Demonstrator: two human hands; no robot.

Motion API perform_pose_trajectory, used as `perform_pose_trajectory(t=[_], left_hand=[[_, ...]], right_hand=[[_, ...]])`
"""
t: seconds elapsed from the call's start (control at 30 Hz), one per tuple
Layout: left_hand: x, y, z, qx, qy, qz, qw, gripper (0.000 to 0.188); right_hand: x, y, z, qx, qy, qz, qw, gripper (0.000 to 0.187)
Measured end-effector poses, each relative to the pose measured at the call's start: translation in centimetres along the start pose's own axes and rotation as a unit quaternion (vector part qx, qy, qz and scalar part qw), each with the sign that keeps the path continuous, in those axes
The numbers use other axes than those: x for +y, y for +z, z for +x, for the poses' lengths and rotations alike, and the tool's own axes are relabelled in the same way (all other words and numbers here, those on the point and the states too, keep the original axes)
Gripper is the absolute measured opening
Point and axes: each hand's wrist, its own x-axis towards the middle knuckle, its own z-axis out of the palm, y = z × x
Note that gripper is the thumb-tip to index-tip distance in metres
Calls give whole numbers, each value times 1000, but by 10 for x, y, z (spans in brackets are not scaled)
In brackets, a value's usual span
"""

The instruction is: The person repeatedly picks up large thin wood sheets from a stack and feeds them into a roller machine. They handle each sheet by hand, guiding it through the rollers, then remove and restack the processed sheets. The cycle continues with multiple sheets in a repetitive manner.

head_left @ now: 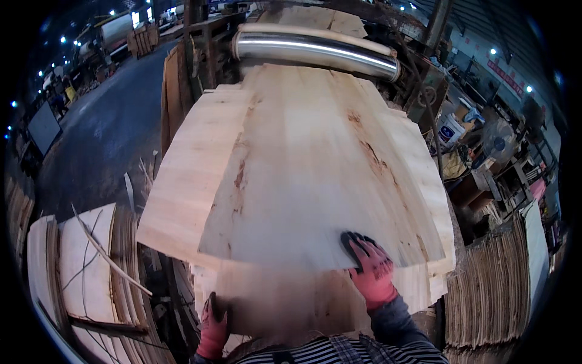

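Veneer sheet [303, 164], pale with brown knots and streaks, lies spread in the middle of the head view, on top of the lower sheets [185, 176], whose edges show past it on both sides. Its far end reaches up close to the metal roller [315, 50]; whether the two touch, I cannot tell. The near edge runs crosswise just ahead of the wearer, and a blurred patch hides part of the wood below it.

The right grip [371, 270], in a pink glove with black fingers, rests on the near edge right of centre: released, fingers stretched over the surface rather than clenched. The left grip [213, 327] is low down, beside the near left part of the pile; blur and its angle leave it unclear whether it grasps an edge.

As far as can be judged, laying out is mostly done: the top piece looks flat and fully spread. Its outline does not match the ragged ones beneath, so any evening-up appears undone. More sheets stand in the right stack [490, 291] and the left stack [88, 267], both apart from the hands.
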Motion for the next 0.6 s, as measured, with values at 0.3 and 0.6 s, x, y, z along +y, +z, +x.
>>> perform_pose_trajectory(t=[0.3, 0.6], left_hand=[[47, -42, 16, -91, -138, -174, 971, 54], [58, -60, 19, -164, -91, -434, 881, 50]], right_hand=[[99, 131, 170, 98, 48, -6, 994, 57], [-20, 73, 2, -201, -123, 68, 969, 77]])
